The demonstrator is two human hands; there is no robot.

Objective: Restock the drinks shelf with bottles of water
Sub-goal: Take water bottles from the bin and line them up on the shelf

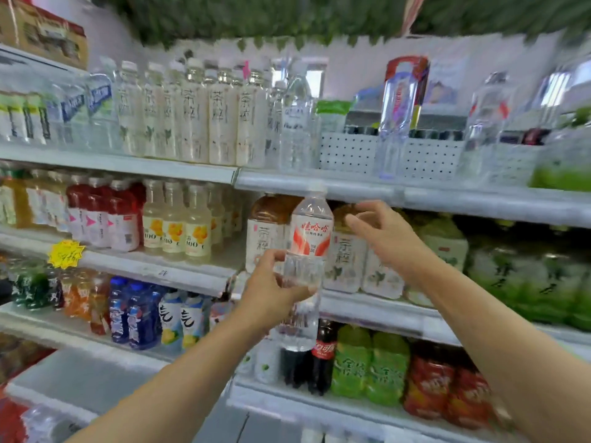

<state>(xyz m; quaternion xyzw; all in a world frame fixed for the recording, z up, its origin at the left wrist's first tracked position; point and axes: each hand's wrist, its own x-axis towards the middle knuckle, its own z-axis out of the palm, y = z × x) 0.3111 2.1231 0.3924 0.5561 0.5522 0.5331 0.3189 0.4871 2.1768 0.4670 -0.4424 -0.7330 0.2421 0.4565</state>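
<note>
A: While gripped low on its clear body by the left hand [271, 282], held upright in front of the middle shelves: the water bottle [307, 251], red-and-white label facing out, cap level with the top shelf edge [367, 188]. Not yet on any shelf.

B: And the right hand [380, 233]?

A: Raised just beside the bottle's shoulder, fingers loosely spread, holding nothing. Not touching it, as far as can be told.

B: Likely destination?

A: Probably the top shelf, among the clear water bottles [295, 119] right of the pale tea bottles [220, 119]. Only a guess.

B: Risks from here?

A: Several. Held so low, top-heavy, so liable to tip if lifted fast. Tight rows up there, so a nudge from the base could knock a neighbour into the perforated white bins [348, 153] or off the edge. Also possible to clip the shelf lip on the way up and lose the grip.

B: Remedy?

A: Steadying near the cap with the free hand, then sliding in slowly.
</note>
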